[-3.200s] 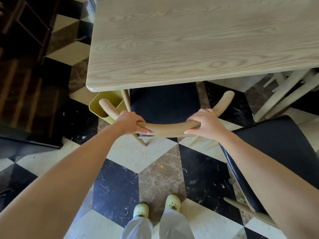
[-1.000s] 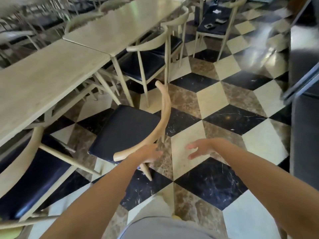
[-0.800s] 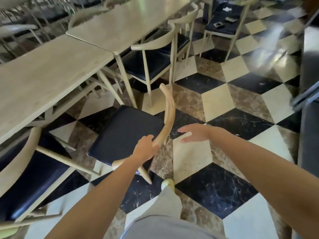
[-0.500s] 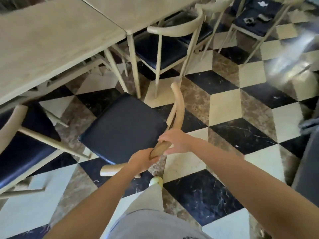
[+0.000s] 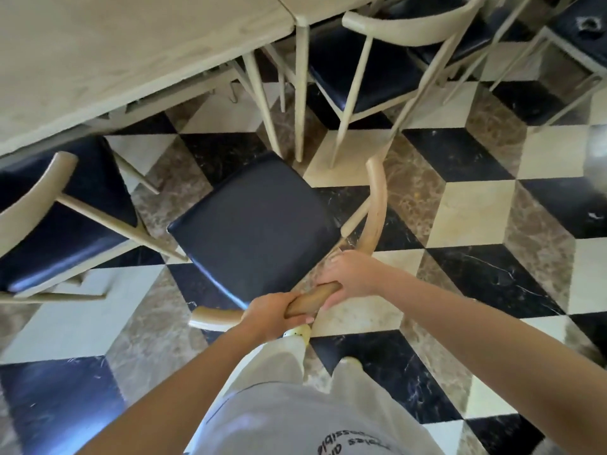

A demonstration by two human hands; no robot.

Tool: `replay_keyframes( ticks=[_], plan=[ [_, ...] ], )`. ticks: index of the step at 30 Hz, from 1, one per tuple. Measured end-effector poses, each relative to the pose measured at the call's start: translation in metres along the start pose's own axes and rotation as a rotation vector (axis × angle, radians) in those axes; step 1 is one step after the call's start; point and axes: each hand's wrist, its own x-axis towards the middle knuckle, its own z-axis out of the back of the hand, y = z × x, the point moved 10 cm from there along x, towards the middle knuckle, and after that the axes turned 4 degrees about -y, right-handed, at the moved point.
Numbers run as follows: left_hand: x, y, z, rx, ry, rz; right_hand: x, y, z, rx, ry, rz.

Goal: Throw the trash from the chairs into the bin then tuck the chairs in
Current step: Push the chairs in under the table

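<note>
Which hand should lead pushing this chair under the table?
Probably the right hand: its grip sits mid-backrest, behind the seat. The left hand holds nearer the rail's end; both already grasp.

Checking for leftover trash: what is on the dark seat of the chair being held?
Nothing shows on the dark seat; its visible surface is bare. Both hands, left hand and right hand, grip the curved backrest, which hides only the seat's rear corner.

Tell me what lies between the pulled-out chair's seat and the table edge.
In the head view, only bare checkered floor separates the chair seat from the table; table legs stand off to the right.
</note>
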Motion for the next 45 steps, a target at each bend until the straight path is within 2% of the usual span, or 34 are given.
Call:
replay_keyframes(
  ticks=[8, 12, 21, 26, 35, 45],
  plan=[
    [-0.006, 0.002, 0.007, -0.071, -0.040, 0.071, -0.012, -0.037, 0.017, 0.002, 0.008, 0.046],
    [-0.011, 0.002, 0.007, -0.110, -0.038, 0.177, -0.023, -0.065, 0.029, -0.039, 0.003, 0.097],
    [-0.021, 0.002, 0.007, 0.004, -0.181, 0.378, -0.024, -0.100, 0.041, -0.165, 0.017, 0.183],
    [-0.023, 0.009, 0.006, -0.004, -0.181, 0.469, -0.016, -0.110, 0.042, -0.187, -0.020, 0.238],
    [-0.007, 0.007, 0.032, -0.040, -0.149, 0.445, -0.011, -0.125, 0.060, -0.109, -0.073, 0.276],
    [0.037, 0.047, 0.122, 0.096, -0.125, 0.399, 0.048, -0.160, 0.107, 0.001, -0.115, 0.173]
  ],
)
